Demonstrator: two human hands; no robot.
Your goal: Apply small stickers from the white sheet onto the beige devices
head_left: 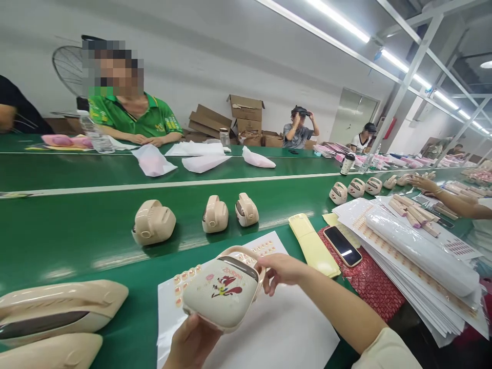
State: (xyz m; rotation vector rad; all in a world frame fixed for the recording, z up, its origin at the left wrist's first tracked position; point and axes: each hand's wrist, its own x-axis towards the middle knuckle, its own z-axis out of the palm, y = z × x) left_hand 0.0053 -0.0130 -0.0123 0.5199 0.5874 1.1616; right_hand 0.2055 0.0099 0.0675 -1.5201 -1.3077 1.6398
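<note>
A cream portable speaker (219, 294) with a carry handle is tilted toward me above the table. Its mesh front carries a red cartoon fox and small red lettering. My left hand (196, 341) supports its lower left edge, with the thumb on the front rim and the other fingers hidden underneath. With bent fingers, my right hand (280, 271) grips the right end of the handle. Under the speaker lies a white sheet (292, 328) with rows of small orange-tinted round stickers (182, 284).
Several similar speakers (154, 223) stand on the green belt (96, 220), and others (57, 310) sit at left. Yellow paper strips (313, 246), a phone (342, 246) and stacked sticker sheets (407, 266) lie at right. A co-worker's hand (425, 184) reaches in there; a person in green (134, 118) sits opposite.
</note>
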